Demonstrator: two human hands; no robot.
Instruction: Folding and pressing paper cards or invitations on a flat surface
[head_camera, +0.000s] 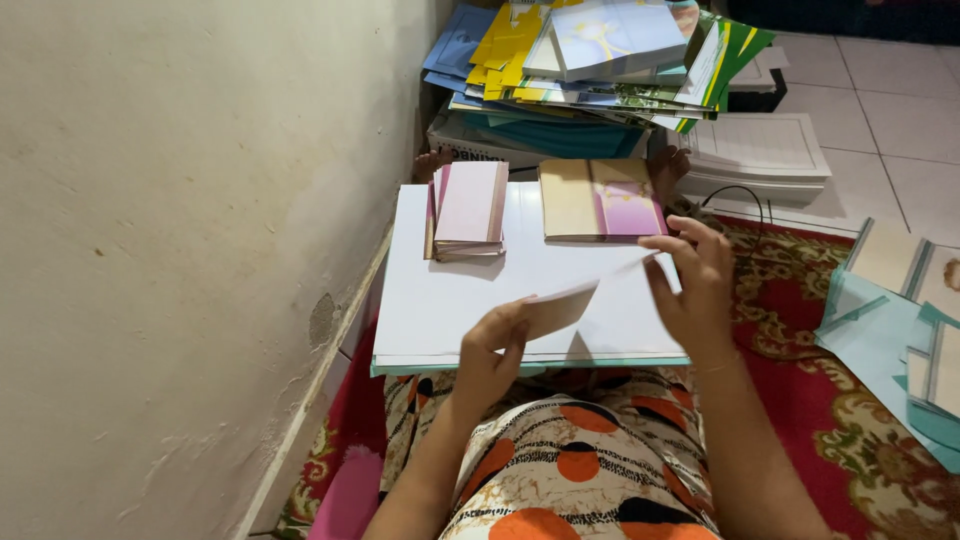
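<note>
So left hand (490, 345) pinches the card sheet (565, 303), long axis running up-right toward the right hand (695, 280), probably pinching its far corner.

The person wears a garment (570, 470) of light, cream-coloured cloth with a bold print: big orange circles, black patches and thin black wavy lines. The cloth covers the lap and the lower body and lies in soft folds. The 2 forearms are bare, with no sleeves in view. The left hand (492, 350) carries no ring or watch that can be seen. At the wrist of the right hand (697, 285) there is a thin bracelet (718, 367).
</note>
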